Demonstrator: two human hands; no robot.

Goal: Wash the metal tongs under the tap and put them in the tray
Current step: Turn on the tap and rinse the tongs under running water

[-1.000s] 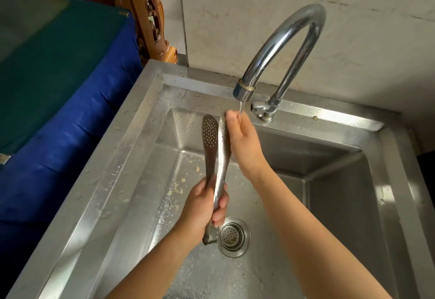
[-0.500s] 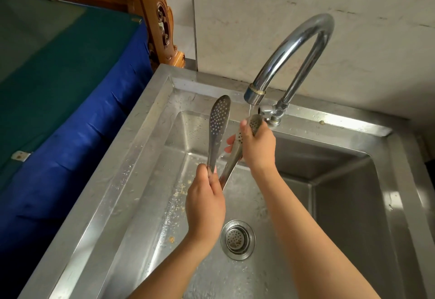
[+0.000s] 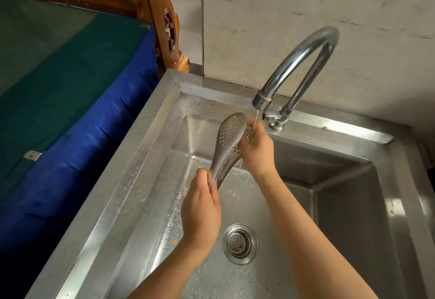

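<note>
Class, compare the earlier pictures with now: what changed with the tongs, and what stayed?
The tongs spread open, then closed up again, leaning right toward the tap. The right hand stays on the far blade, the left hand on the handle end; water still runs.

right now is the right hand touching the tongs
Touching. The head view shows the right hand curled round the far perforated blade of the tongs, with no gap between them, just under the tap.

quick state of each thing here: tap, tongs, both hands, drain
curved chrome tap: running, thin stream
perforated metal tongs: held at both ends, heads under the tap
left hand: grips the handle end
right hand: holds one head in the water
round drain strainer: seated, holes uncovered
</note>
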